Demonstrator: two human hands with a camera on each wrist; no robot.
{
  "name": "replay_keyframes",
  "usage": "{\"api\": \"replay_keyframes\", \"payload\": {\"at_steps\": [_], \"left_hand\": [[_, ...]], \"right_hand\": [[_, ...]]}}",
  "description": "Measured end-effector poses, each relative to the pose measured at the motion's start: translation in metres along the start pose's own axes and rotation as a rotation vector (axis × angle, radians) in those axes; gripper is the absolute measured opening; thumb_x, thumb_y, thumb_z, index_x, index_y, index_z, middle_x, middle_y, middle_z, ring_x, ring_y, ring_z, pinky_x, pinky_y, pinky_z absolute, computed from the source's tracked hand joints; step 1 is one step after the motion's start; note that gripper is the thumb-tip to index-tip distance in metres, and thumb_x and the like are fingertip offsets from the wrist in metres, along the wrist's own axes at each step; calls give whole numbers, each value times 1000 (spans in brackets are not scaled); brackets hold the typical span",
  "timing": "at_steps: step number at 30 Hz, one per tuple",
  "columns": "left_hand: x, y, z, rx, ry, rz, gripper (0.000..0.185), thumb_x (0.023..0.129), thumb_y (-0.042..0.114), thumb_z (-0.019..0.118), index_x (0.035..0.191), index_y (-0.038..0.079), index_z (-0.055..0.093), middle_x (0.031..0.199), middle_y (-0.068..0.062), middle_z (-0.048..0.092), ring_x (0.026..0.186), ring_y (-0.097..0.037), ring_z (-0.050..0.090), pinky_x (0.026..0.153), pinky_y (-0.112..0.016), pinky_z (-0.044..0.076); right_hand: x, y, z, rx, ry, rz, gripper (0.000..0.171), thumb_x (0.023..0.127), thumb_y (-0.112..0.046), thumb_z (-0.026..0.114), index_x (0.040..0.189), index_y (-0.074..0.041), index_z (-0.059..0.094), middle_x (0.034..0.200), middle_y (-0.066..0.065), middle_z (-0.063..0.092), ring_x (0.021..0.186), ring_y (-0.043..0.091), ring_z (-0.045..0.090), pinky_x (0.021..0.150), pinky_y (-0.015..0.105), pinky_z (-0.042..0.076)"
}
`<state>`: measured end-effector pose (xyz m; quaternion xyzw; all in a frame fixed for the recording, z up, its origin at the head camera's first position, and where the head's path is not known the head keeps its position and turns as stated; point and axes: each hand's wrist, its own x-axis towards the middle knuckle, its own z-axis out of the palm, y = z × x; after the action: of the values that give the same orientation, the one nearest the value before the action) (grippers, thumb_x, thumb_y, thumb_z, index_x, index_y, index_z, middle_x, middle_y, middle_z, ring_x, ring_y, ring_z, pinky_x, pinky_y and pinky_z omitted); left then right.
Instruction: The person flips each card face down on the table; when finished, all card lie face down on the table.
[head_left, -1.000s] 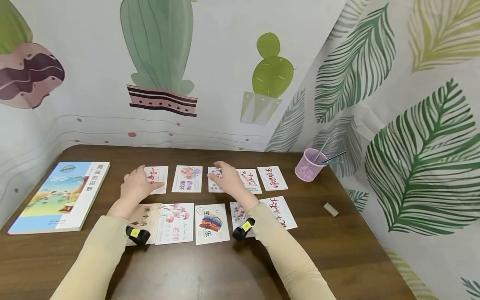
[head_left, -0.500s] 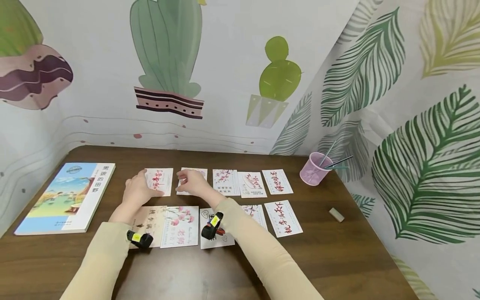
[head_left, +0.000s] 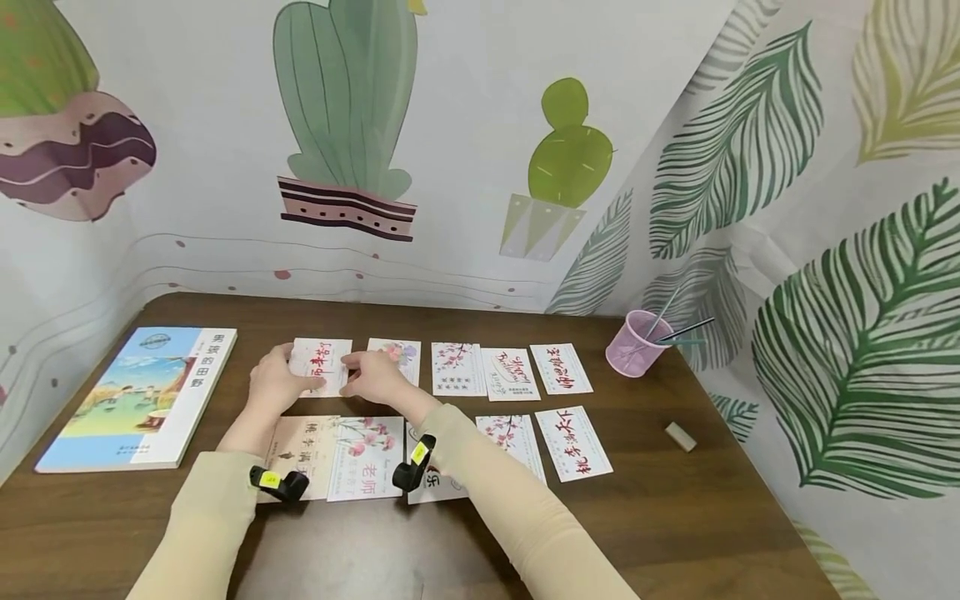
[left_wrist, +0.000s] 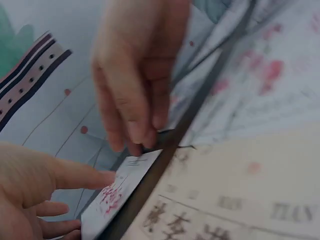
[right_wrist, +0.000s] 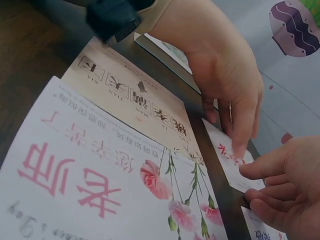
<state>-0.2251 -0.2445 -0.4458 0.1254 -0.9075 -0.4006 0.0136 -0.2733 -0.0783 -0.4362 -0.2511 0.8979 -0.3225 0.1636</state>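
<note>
Pink "老师" on carnation card [right_wrist: 112,172], "TIAN" on beige card [right_wrist: 132,102]

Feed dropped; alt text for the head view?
A left hand and right hand flank the back row's leftmost card. More cards lie in two rows on the brown table, a book to their left, a pink cup to their right.

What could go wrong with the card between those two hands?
The left hand and right hand are at opposite edges of the card with red writing, so it might bend if they squeeze inward. The right hand is close to the next flower card too, so it could nudge that.
</note>
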Motion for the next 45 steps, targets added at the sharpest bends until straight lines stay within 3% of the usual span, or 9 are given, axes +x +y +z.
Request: {"api": "replay_keyframes", "payload": {"at_steps": [6, 10, 14, 20, 24, 27, 31, 40, 45], "left_hand": [[6, -10, -10, -275, 15, -69, 68, 95, 8, 56, 151, -9, 21, 148, -33, 36, 136, -48, 37, 110, -53, 37], [6, -19, -18, -395, -78, -72, 63, 102, 12, 45, 151, -12, 15, 150, -35, 31, 139, -44, 36, 112, -47, 37], [6, -25, -24, -426, -170, -67, 58, 103, 18, 45, 148, -14, 24, 149, -36, 34, 113, -17, 62, 97, -25, 50], [2, -22, -33, -465, -163, -36, 58, 102, 19, 50, 147, -11, 30, 143, -33, 42, 79, 15, 54, 78, -14, 55], [-3, -13, -43, -517, -156, 53, 61, 101, 20, 53, 147, -11, 29, 118, -6, 63, 84, 14, 59, 79, -14, 54], [-8, -4, -48, -547, -167, 128, 62, 100, 20, 56, 146, -12, 30, 100, 22, 59, 86, 13, 61, 80, -13, 54], [-15, 6, -48, -490, -140, 211, 58, 98, 22, 59, 142, -11, 41, 95, 33, 58, 90, 16, 58, 81, -9, 50], [-18, 17, -27, -194, 77, 344, 44, 87, 24, 76, 122, 0, 64, 111, -22, 69, 81, 11, 58, 67, -10, 48], [-14, 7, -29, -172, 131, 233, 52, 90, 29, 72, 129, -1, 58, 118, -24, 64, 98, -23, 63, 74, -21, 49]], "right_hand": [[-2, 1, 0, 39, 10, 3, 57, 83, -9, 76, 137, -6, 56, 133, 7, 63, 83, 7, 67, 67, 12, 47], [-3, 1, 1, 34, 14, -1, 57, 83, -10, 76, 137, -6, 56, 134, 7, 63, 84, 6, 67, 69, 12, 47], [-3, 0, 0, 31, 13, 4, 57, 84, -10, 75, 137, -6, 56, 134, 6, 63, 86, 8, 68, 70, 13, 47], [-3, -11, -2, 33, 79, -39, 48, 88, -13, 72, 134, -8, 58, 129, 4, 66, 102, 13, 66, 77, 13, 49], [-2, -26, -6, 114, 101, -118, 42, 94, -23, 66, 134, -10, 59, 128, 4, 67, 106, 13, 68, 78, 14, 51], [-1, -35, -7, 173, 139, -157, 43, 96, -32, 63, 133, -12, 59, 127, 3, 67, 104, 12, 69, 76, 13, 51], [-1, -43, -6, 276, 229, -166, 42, 94, -36, 64, 128, -11, 61, 119, 5, 70, 100, 12, 69, 71, 13, 52], [0, -45, -3, 307, 383, -81, 22, 93, -15, 67, 109, 0, 63, 97, 12, 74, 75, 10, 70, 57, 11, 50], [10, -31, -2, 368, 349, 11, 19, 93, -8, 65, 109, 2, 63, 95, 14, 73, 69, 18, 70, 57, 16, 54]]}}
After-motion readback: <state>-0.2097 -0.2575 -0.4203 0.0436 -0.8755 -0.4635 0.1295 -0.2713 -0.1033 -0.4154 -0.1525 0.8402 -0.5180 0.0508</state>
